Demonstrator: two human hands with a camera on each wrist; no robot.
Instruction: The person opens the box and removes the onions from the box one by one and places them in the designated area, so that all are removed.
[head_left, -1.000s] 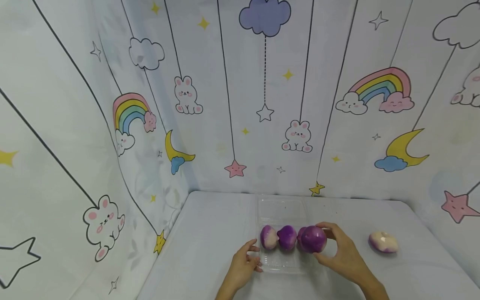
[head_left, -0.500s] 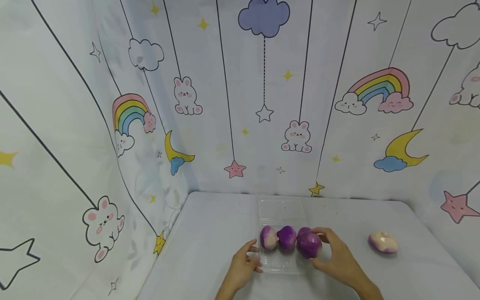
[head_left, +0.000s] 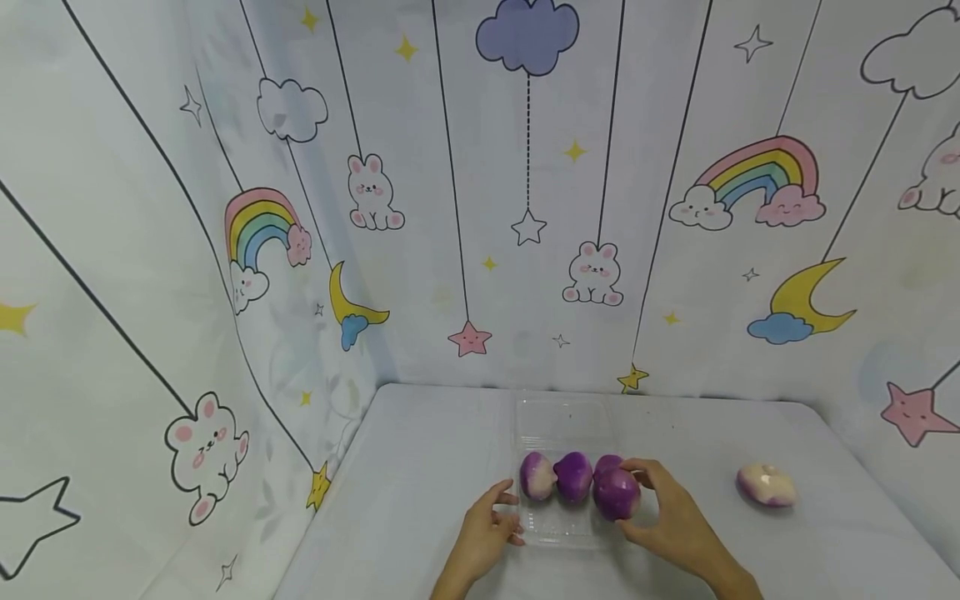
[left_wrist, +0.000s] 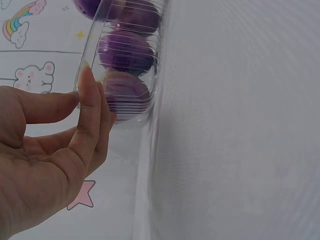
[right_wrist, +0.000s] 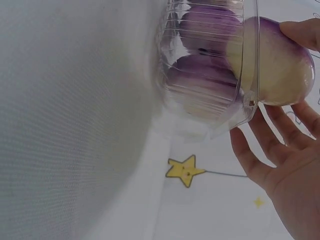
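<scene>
A clear plastic clamshell box point(head_left: 558, 529) stands on the table with its lid point(head_left: 562, 421) folded back. Three purple-and-white turnips sit in a row inside: a left turnip point(head_left: 537, 476), a middle turnip point(head_left: 573, 476) and a right turnip point(head_left: 608, 461), partly covered. My right hand point(head_left: 667, 517) grips another turnip point(right_wrist: 280, 65) between thumb and fingers, over the box's front right part, overlapping its rim in the right wrist view. At the box's left edge, my left hand point(head_left: 483, 525) pinches the rim with thumb and fingers, as the left wrist view point(left_wrist: 60, 135) shows.
One more turnip point(head_left: 767, 485), mostly cream, lies on the white table point(head_left: 420, 467) to the right of my right hand. A white cloth wall point(head_left: 525, 292) printed with rabbits, stars and rainbows rises behind and on the left.
My right hand has moved a little left and toward me with its turnip, lowering it over the box's right part. The left hand and the box have stayed put.
</scene>
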